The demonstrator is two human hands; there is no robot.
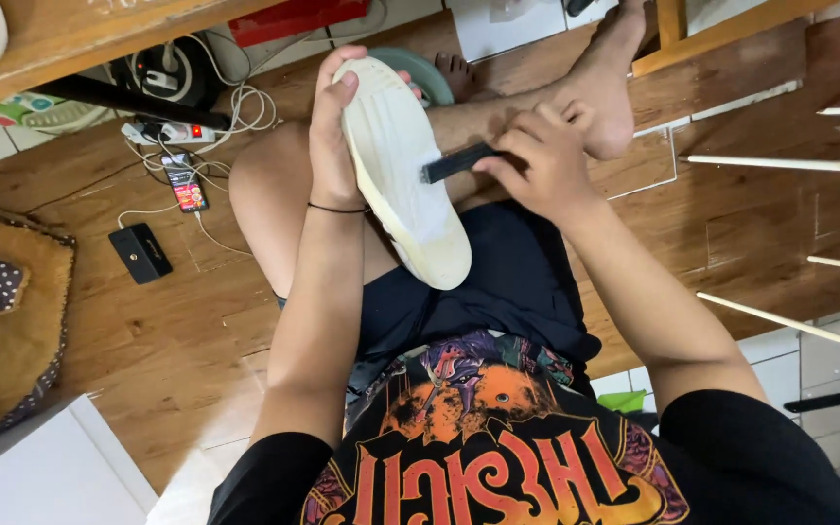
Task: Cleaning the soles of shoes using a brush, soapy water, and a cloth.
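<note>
One wooden floor (177, 331), one white shoe (402, 170), one black brush (459, 161), one phone (185, 187). Left hand (331, 126): fingers closed around the shoe's edge, holding it sole-up over the lap. Right hand (537, 160): fingers pinched narrow on the brush, bristle end touching the sole. Shoe: off-white, yellowed rim, sole faintly grooved, toe pointing toward the body

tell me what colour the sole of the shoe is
Off-white to cream, the shoe sole yellows slightly along its edge; seen in the head view.
</note>
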